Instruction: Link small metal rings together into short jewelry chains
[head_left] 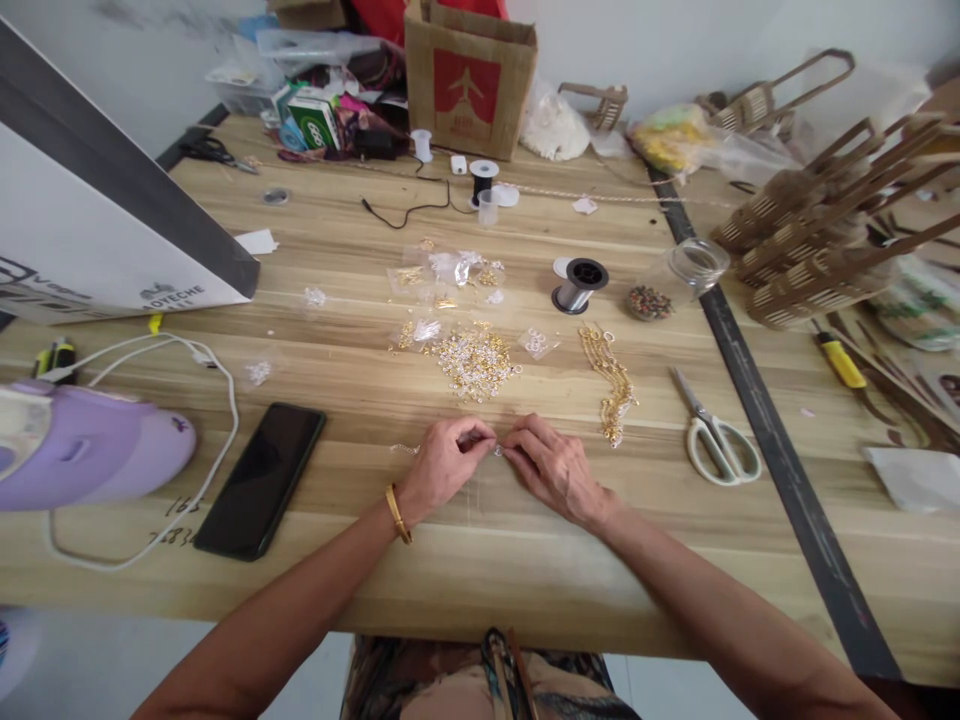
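My left hand (448, 464) is closed in a pinch over the table, a gold bangle on its wrist. A thin silver chain (406, 449) trails out from under it on the left. My right hand (553, 466) also pinches, its fingertips almost meeting the left ones. Between the fingertips shows a small silver ring-like piece (499, 451), too small to make out fully. Just beyond the hands lies a loose pile of gold and silver beads and findings (476, 362). Several gold chains (609, 385) lie to the right of the pile.
White-handled scissors (721, 440) and a jar of beads (679, 280) are at the right. A wire spool (579, 286) stands behind the pile. On the left are a black phone (261, 480), a white cable (234, 400) and a purple device (97, 445). Woven baskets (814, 260) crowd the far right.
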